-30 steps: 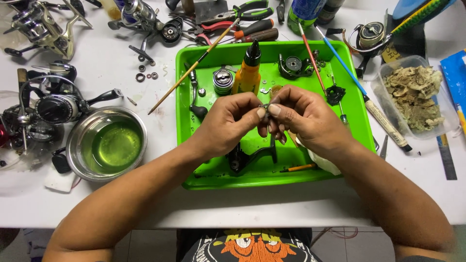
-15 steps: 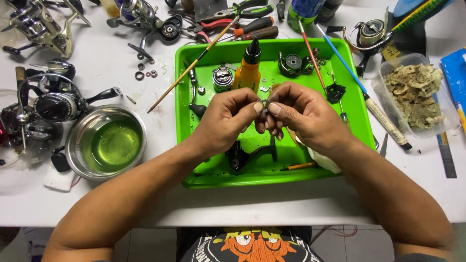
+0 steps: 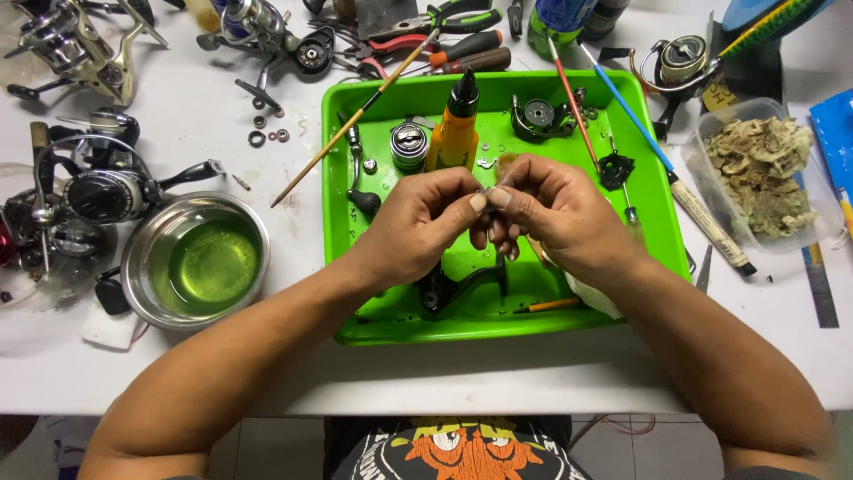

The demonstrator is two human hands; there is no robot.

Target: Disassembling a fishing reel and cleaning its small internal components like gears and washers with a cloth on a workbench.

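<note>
Both hands, left hand (image 3: 425,222) and right hand (image 3: 551,213), have fingers (image 3: 478,203) pinched shut on a tiny metal part (image 3: 486,190), green tray (image 3: 355,293) right below.

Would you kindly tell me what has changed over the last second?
Very little. The left hand and right hand remain together over the green tray, their fingertips pinching a small part between them. The steel bowl, orange bottle and brushes have not moved.

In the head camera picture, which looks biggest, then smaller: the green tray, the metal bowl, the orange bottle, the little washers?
1. green tray
2. metal bowl
3. orange bottle
4. little washers

None look alike in size.
</note>
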